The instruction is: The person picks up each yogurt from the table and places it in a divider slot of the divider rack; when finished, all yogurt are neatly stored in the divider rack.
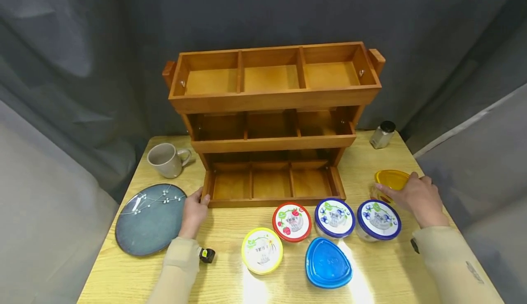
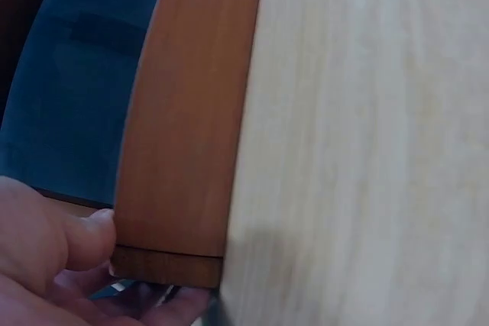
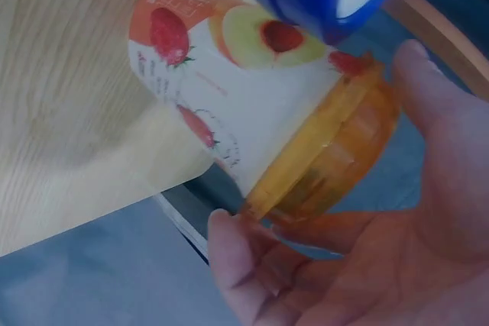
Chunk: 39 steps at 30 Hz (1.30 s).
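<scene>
Tubs are taking up much of the table (image 1: 222,267), and the handling is looking barely begun. The right hand (image 1: 420,198) is pinching the orange-lidded tub (image 1: 391,179) about its lid, thumb on one side and fingers on the other, near the table's right edge; that grip is looking done, while any carrying is looking undone. The tub is apparently standing upright, just behind a blue-rimmed tub (image 1: 379,220). The left hand (image 1: 195,212) is pinching the front left corner of the wooden rack (image 1: 275,100) between thumb and fingers, perhaps steadying it. No tub is sitting in the compartments, so the five others are waiting ungripped. Counting up, one rack is showing three tiers with three compartments each, nine altogether. Six tubs are standing about: one orange-lidded, two blue-rimmed, the second blue-rimmed tub (image 1: 335,218) touching or nearly touching the rack's front, one red-rimmed tub (image 1: 292,222), one yellow-rimmed tub (image 1: 262,251) and one three-sided blue tub (image 1: 328,263). One plate (image 1: 150,221) and one mug (image 1: 165,161) are resting on the left, and one black-capped jar (image 1: 382,135) is standing at the back right.
</scene>
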Motion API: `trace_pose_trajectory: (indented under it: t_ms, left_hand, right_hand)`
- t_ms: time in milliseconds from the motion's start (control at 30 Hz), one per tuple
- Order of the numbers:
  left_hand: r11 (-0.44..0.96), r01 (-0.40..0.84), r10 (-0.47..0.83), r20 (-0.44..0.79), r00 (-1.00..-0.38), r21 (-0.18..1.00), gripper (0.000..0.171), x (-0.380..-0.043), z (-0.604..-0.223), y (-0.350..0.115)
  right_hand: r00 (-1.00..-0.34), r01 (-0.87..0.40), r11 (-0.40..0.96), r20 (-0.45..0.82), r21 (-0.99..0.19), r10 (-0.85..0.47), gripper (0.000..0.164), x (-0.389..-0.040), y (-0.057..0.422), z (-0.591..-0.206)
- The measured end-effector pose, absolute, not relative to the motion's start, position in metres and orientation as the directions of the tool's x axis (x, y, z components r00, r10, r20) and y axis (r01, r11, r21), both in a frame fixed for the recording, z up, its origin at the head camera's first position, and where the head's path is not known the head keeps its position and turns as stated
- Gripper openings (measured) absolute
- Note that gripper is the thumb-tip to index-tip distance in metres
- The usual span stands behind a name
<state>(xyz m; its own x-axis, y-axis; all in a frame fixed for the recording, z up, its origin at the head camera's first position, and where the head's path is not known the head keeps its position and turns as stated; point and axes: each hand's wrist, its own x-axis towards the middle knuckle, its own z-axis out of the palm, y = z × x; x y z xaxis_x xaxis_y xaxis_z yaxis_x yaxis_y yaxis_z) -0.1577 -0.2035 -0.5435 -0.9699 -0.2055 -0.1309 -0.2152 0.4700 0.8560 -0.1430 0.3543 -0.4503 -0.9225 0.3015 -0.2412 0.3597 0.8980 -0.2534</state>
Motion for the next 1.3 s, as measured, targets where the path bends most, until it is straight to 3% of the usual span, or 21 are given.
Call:
trace_pose_trajectory:
  t_ms: [233,467,767,933,1300]
  left_hand:
    - [0.431,-0.256,-0.172,-0.2,-0.965,0.865,0.047,-0.162,-0.533,-0.208]
    - [0.5,-0.302,-0.11,-0.287,-0.952,0.811,0.048,-0.169,-0.521,-0.216]
    - [0.669,-0.272,-0.067,-0.308,-0.949,0.692,0.043,-0.183,-0.514,-0.218]
    - [0.688,-0.282,-0.046,-0.348,-0.936,0.669,0.045,-0.188,-0.51,-0.22]
    - [0.663,-0.342,-0.052,-0.414,-0.909,0.666,0.052,-0.192,-0.507,-0.222]
  right_hand:
    - [-0.905,0.386,0.879,-0.298,-0.279,0.303,0.122,-0.154,0.365,-0.45]
    - [-0.917,0.295,0.902,-0.358,-0.316,0.175,0.12,-0.163,0.377,-0.439]
    - [-0.944,0.237,0.91,-0.302,-0.341,0.132,0.126,-0.167,0.377,-0.453]
    - [-0.952,0.237,0.898,-0.273,-0.369,0.139,0.126,-0.167,0.379,-0.459]
    - [-0.962,0.267,0.746,-0.217,-0.61,0.167,0.13,-0.164,0.395,-0.49]
